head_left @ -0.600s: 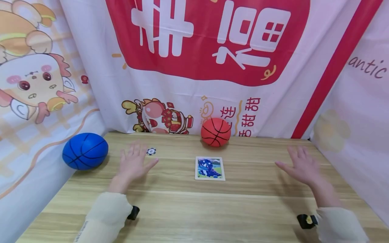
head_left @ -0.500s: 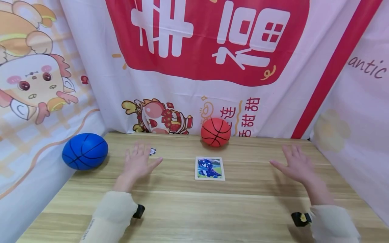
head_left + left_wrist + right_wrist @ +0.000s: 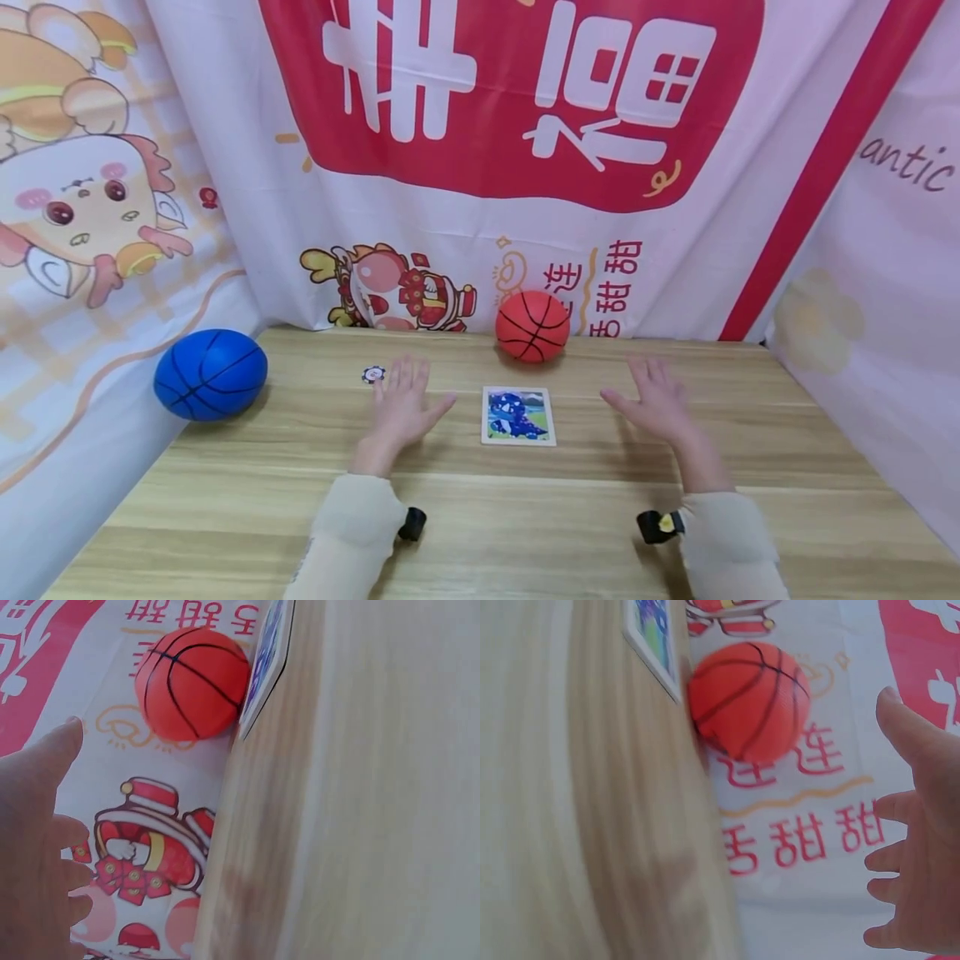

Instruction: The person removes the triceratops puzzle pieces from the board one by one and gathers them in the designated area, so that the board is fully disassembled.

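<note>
My left hand point(image 3: 402, 406) hovers over the table left of a square picture tile point(image 3: 518, 416), fingers spread and holding nothing. On the tile's other side is my right hand point(image 3: 654, 404), its fingers likewise extended with nothing in them. The tile has a white border and a blue cartoon dinosaur on it. Behind the tile, against the back cloth, rests a small orange-red basketball point(image 3: 532, 326); the same ball point(image 3: 193, 684) shows in the left wrist view. A small round black-and-white chip point(image 3: 373, 374) lies just beyond my left fingers.
A blue basketball point(image 3: 211, 374) sits at the table's left edge. Printed cloth hangs behind the wooden table point(image 3: 517, 533) and along both sides. Each wrist carries a small black camera.
Both hands have moved inward toward the picture tile, the left one rightward and the right one leftward. The chip, partly covered by the left hand before, shows fully. Balls and tile have stayed put.
</note>
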Demonstrator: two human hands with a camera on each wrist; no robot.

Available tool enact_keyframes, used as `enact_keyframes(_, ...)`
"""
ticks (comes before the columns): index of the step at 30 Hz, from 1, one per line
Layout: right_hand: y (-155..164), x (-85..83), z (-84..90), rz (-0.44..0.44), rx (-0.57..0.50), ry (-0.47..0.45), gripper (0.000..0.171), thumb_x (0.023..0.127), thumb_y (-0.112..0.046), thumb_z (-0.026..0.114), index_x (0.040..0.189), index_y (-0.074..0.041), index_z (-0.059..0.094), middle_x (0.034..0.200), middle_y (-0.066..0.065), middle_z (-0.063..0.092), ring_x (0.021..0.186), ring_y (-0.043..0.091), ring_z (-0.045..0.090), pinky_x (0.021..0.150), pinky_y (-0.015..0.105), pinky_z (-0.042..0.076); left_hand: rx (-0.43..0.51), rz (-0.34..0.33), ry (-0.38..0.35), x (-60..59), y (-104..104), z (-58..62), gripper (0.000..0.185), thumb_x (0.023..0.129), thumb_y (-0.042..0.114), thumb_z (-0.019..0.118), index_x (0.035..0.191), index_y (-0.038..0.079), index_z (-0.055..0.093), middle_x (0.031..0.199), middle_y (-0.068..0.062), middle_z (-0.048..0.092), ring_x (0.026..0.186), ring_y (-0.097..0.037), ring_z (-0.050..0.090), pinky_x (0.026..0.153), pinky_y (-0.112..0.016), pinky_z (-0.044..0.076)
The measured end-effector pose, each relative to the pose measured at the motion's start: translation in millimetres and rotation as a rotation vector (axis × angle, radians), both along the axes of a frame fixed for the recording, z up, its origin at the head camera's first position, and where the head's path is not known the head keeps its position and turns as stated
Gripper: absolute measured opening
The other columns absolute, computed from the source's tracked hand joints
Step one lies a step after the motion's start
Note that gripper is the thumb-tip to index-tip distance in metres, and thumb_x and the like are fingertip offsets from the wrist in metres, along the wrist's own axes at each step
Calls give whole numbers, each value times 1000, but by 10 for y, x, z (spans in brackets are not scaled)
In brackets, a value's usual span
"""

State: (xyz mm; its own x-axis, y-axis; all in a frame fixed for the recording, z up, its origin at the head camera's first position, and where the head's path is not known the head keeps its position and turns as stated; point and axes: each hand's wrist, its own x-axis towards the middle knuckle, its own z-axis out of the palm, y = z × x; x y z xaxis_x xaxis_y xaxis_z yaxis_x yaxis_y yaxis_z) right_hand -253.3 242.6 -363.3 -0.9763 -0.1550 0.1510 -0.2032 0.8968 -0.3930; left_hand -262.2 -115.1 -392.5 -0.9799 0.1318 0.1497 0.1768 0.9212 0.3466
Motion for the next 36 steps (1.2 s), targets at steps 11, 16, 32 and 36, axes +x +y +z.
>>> enact_keyframes(11,-427,-110,-305,4,-80,-81,85,80,-60,40,138,-3,15,138,27,4,124,41,-1,92,60,2,74,-16,-31,-77,351,-166,84,78,67,31,139,13,12,140,-13,-5,126,-28,-9,96,-50,-8)
enact_keyframes(16,-558,-169,-399,39,-140,-98,79,82,-56,42,137,-5,20,139,23,13,125,38,8,94,58,8,89,-14,-34,-114,452,-233,89,73,73,26,139,14,13,140,-12,-4,127,-28,-7,97,-51,-4)
enact_keyframes(32,-747,-406,-704,105,-454,-155,51,83,-22,58,126,-1,42,127,17,42,116,32,35,95,44,26,174,-158,-108,-150,664,-426,77,75,64,45,137,22,27,142,-14,6,127,-33,1,97,-54,2)
enact_keyframes(36,-761,-456,-778,95,-455,-163,49,82,-21,59,125,-2,44,124,18,44,114,32,37,93,44,28,132,-205,-131,-160,710,-475,79,71,69,43,135,26,29,142,-15,6,127,-33,2,98,-51,3)
